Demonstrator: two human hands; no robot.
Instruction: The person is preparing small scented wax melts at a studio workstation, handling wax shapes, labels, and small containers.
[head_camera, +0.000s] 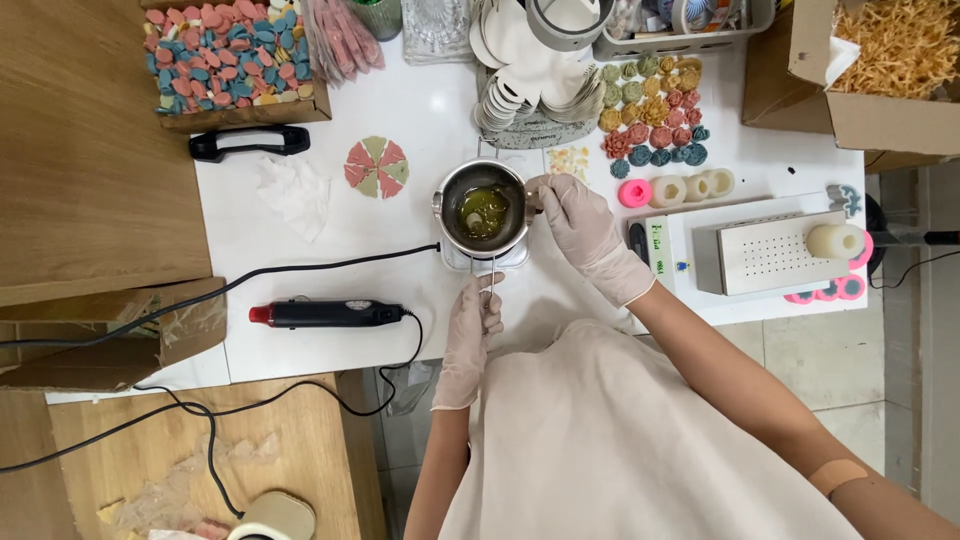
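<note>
A small steel pot (450, 190) with yellow-green melted liquid (484, 212) stands on a little heater at the middle of the white table (330, 240). My gloved left hand (473, 322) grips the pot's thin wire handle (491, 272) at the near side. My gloved right hand (580, 222) rests at the pot's right rim, fingertips pinched over the edge; whether it holds anything is hidden.
A black and red heat gun (325, 314) lies left of the pot with its cord trailing off. Coloured flower shapes (652, 118), pink moulds (672, 190), a metal box (768, 252) and a box of coloured pieces (232, 55) surround the pot.
</note>
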